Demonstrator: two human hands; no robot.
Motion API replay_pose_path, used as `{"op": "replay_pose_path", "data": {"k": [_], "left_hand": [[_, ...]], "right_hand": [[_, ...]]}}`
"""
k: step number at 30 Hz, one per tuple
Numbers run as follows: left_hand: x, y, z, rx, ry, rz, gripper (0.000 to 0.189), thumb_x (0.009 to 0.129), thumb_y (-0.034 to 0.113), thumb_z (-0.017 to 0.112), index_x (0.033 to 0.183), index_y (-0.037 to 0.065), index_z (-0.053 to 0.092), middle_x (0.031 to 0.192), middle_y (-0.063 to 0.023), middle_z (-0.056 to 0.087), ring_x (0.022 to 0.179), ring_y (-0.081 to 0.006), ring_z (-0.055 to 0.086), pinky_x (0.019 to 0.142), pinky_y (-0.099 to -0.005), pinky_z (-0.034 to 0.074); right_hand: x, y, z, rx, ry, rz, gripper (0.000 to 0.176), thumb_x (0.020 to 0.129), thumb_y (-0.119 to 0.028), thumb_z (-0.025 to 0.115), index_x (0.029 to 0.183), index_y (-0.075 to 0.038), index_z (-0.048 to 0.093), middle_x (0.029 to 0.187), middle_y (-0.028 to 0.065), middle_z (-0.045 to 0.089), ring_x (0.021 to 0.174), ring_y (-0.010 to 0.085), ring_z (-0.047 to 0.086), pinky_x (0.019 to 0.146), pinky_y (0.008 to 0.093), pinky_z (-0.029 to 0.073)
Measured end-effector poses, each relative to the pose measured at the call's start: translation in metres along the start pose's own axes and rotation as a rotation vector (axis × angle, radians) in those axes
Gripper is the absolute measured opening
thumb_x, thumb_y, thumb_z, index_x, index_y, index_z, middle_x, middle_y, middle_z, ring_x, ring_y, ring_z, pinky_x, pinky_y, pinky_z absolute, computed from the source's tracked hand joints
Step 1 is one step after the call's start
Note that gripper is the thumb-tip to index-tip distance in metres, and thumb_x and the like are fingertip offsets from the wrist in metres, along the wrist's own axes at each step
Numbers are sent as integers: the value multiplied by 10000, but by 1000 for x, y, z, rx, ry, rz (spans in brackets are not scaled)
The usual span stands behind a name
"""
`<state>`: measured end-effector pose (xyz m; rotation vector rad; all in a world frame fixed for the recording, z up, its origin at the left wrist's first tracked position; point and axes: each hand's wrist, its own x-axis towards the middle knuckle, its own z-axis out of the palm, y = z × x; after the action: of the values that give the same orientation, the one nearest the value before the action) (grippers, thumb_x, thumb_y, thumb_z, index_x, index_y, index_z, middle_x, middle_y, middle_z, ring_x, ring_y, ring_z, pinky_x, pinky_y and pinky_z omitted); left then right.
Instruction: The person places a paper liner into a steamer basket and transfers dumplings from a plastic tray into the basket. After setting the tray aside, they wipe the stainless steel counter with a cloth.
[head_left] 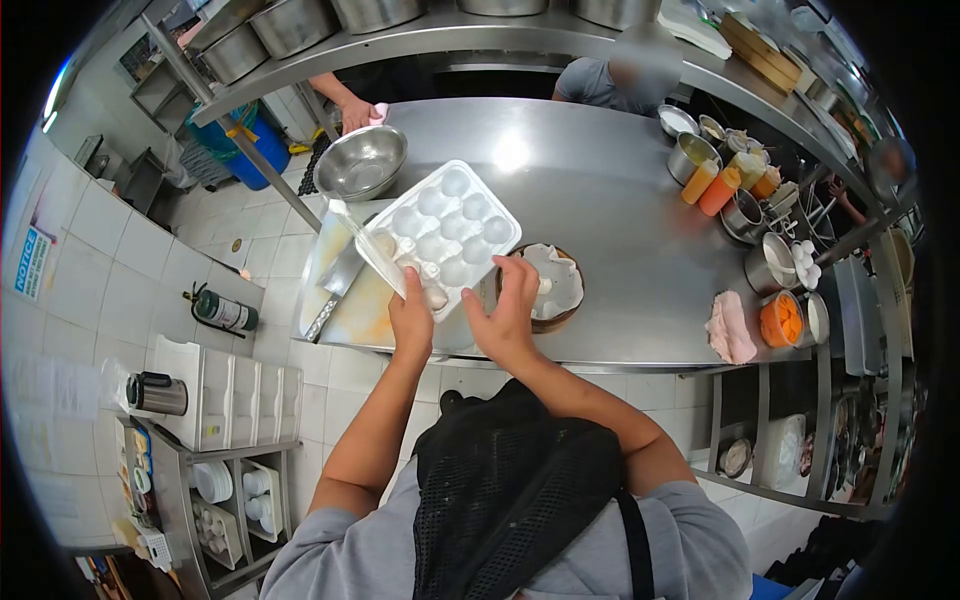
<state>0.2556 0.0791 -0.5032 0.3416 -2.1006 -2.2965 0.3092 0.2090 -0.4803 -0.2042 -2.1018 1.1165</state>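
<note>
A white tray (455,225) with round hollows lies tilted on the steel table, a few pale round pieces at its left side. My left hand (410,318) is closed on a whitish, translucent lid or sheet (375,255) raised along the tray's left edge. My right hand (507,310), fingers apart, is over the tray's lower right corner, beside a round steamer basket (555,285) lined with white paper. One small pale piece (545,285) sits in the basket. A cleaver (340,280) lies on a cutting board (360,312) left of the tray.
A metal bowl (362,160) stands behind the board. Sauce bottles (718,190), a pink cloth (731,328) and an orange-filled container (781,320) are at the right. Across the table are a co-worker (610,88) and another person's hand (358,112). A shelf (420,42) hangs above.
</note>
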Motion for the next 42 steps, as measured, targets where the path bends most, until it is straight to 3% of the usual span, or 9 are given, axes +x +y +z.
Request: {"op": "replay_pose_path", "data": {"k": [3,6,11,16,19,25,32,35,42], "left_hand": [[-1,-1,-5,-54,-18,-67,667,997,521,441,1190,-107,551,1049,-109,625,931,-164,577,805,-289,462],[-2,2,-4,18,-61,-75,667,1000,521,432,1194,-105,558,1052,-120,631,946,-168,579,822,-296,462],[-3,-4,-12,236,-151,65,642,1010,500,421,1137,-100,608,1012,-118,646,923,-160,583,792,-297,469],[-13,4,-8,324,-245,39,618,1017,484,411,1083,-85,643,976,-131,666,908,-174,596,789,-307,475],[-14,2,-9,346,-253,53,601,1019,474,416,1056,-77,655,936,-125,672,883,-175,598,794,-311,475],[-21,5,-7,385,-290,147,542,1016,432,453,998,-68,659,891,-111,668,846,-166,590,783,-308,472],[-18,-2,-10,474,-295,197,525,1013,423,461,958,-64,648,850,-97,657,814,-164,587,756,-314,472],[-24,3,-8,455,-255,214,522,1015,430,453,961,-51,649,839,-95,655,798,-166,590,739,-324,477],[-23,5,-12,336,-181,195,469,1023,389,436,1042,-39,626,846,-111,654,770,-177,589,698,-327,470]], "right_hand": [[7,-10,-11,-46,-96,-241,443,794,-180,688,1169,-14,519,1153,182,504,1056,333,497,952,437,399],[15,-1,-9,172,-587,-340,392,786,-154,694,1136,-28,569,1132,149,556,1092,344,486,946,416,405],[19,2,-12,87,-665,-396,405,792,-197,690,1146,-35,580,1094,145,554,1039,330,489,909,407,419],[19,6,-18,-3,-730,-371,420,761,-250,725,1104,-28,628,1020,158,484,964,316,470,858,393,429],[22,2,-23,-74,-839,-295,435,765,-275,721,1131,-59,627,1108,173,470,1036,333,459,903,407,415],[19,10,-22,-115,-792,-300,469,773,-341,709,1176,-117,626,1322,185,364,1236,370,360,1043,478,297],[22,7,-20,-116,-834,-232,390,727,-339,710,1056,-138,647,1283,190,399,1210,371,368,1007,467,286],[26,2,-21,-127,-933,-143,359,711,-322,727,1010,-143,641,1220,172,414,1201,362,368,981,436,300],[21,-1,-18,117,-801,-209,282,741,-180,726,976,-92,597,1161,167,419,988,354,521,838,427,446]]}}
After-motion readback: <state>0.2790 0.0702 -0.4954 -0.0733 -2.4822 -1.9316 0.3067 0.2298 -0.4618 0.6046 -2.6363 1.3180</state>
